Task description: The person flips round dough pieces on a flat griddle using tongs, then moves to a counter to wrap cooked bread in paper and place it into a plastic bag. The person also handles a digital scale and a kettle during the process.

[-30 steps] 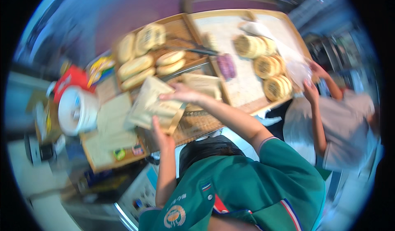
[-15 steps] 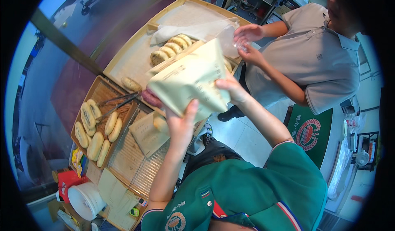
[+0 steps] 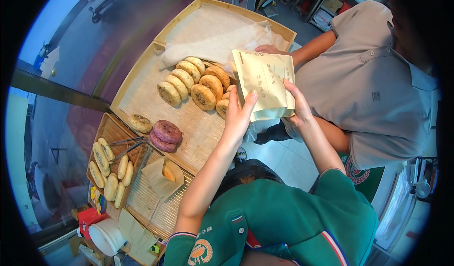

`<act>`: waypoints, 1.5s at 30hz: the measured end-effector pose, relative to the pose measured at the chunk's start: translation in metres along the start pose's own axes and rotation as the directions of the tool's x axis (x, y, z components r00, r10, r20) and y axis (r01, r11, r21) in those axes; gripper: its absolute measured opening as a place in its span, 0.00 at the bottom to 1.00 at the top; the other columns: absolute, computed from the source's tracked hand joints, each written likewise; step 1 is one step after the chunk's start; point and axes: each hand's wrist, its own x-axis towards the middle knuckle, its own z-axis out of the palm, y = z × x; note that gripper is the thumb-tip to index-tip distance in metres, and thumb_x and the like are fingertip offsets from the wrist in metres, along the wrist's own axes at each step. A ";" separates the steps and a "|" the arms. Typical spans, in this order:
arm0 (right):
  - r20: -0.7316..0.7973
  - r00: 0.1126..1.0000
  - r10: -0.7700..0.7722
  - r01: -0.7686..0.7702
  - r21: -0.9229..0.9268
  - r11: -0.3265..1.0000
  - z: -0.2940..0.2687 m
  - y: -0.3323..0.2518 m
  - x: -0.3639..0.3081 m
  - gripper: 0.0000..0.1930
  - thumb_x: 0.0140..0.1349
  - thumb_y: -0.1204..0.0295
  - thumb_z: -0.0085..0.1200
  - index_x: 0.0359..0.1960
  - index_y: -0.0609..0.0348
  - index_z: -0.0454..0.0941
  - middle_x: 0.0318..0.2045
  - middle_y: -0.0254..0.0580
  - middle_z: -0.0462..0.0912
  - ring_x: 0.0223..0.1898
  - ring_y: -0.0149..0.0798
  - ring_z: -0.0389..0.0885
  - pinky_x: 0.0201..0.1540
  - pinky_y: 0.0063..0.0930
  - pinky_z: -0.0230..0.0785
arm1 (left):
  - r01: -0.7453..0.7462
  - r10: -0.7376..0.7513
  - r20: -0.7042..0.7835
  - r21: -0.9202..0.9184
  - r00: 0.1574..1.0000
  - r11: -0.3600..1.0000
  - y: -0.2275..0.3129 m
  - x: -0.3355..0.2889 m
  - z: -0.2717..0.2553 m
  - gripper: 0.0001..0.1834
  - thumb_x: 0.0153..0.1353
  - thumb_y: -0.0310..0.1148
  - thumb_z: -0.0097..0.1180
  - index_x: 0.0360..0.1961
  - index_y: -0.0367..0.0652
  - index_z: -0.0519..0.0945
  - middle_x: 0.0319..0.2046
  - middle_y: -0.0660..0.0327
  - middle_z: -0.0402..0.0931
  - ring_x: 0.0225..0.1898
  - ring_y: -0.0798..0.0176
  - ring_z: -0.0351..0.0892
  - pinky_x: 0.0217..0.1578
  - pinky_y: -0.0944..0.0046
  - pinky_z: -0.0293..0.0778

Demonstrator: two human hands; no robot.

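A cream paper bag [image 3: 267, 79], flat-sided and filled out, is held up in front of me between both hands. My left hand [image 3: 240, 112] grips its lower left side, thumb on the front. On the right side my right hand [image 3: 299, 102] clasps it with the thumb on the front face; its other fingers are mostly hidden. What is inside the bag cannot be seen. Behind the bag's top edge shows a co-worker's hand [image 3: 269, 49]. Close to my left hand lie golden round flatbreads [image 3: 205, 96], with paler seeded ones [image 3: 176, 87] alongside.
Two purple flatbreads [image 3: 165, 134] sit on the wooden tray [image 3: 137, 88]. Left of it, a wicker basket [image 3: 109, 120] holds long buns [image 3: 100, 159] and tongs [image 3: 126, 148]. An opened paper bag [image 3: 162, 177] rests on the ribbed rack. A white bucket [image 3: 106, 237] stands lower left.
My hands and the bag have moved right, toward the co-worker, uncovering the flatbreads. The bag is now more upright. The co-worker's hand has gone behind it.
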 end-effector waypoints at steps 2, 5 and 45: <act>-0.024 1.000 0.019 -0.018 0.018 1.000 -0.009 -0.002 0.005 0.27 0.64 0.61 0.54 0.60 0.63 0.65 0.55 0.47 0.76 0.54 0.42 0.78 0.56 0.36 0.72 | 0.000 0.000 0.000 0.005 1.000 1.000 -0.007 0.005 0.004 0.38 0.65 0.44 0.55 0.67 0.34 0.53 0.61 0.46 0.63 0.60 0.58 0.66 0.58 0.61 0.64; 0.012 1.000 0.018 -0.019 0.094 0.995 -0.023 -0.003 0.008 0.28 0.64 0.61 0.54 0.60 0.63 0.65 0.54 0.49 0.76 0.53 0.43 0.78 0.55 0.38 0.73 | -0.032 0.031 0.017 0.058 0.999 0.998 -0.012 -0.002 -0.007 0.37 0.66 0.43 0.54 0.67 0.34 0.53 0.62 0.46 0.61 0.59 0.57 0.67 0.58 0.61 0.65; 0.008 0.990 -0.141 0.083 -0.845 0.528 -0.031 -0.044 0.142 0.41 0.51 0.58 0.66 0.62 0.65 0.58 0.48 0.46 0.77 0.46 0.34 0.79 0.47 0.26 0.72 | 0.095 -0.341 -0.906 -0.328 0.249 0.940 -0.087 -0.281 -0.303 0.20 0.62 0.40 0.59 0.48 0.41 0.70 0.39 0.60 0.75 0.41 0.64 0.74 0.35 0.60 0.74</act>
